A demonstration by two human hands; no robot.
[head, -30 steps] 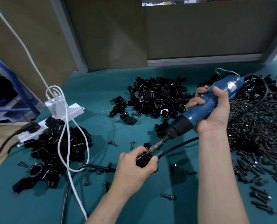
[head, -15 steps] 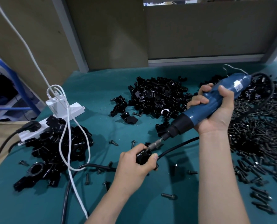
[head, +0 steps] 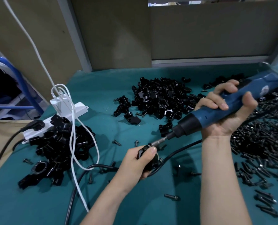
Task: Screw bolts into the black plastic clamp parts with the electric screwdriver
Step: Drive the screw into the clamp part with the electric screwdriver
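Teal matting (head: 37, 200) covers the bench, with a wide heap of loose bolts (head: 256, 140) at the right, a pile of black clamp parts (head: 161, 98) in the middle and a second pile (head: 58, 146) at the left against a white power strip (head: 79, 108). Wrapped in the right hand (head: 229, 122), the blue electric screwdriver (head: 204, 116) slants down to the left. Its bit (head: 157, 142) meets the single clamp part (head: 142, 151) that the left hand (head: 135, 161) pinches between thumb and curled fingers at front centre.
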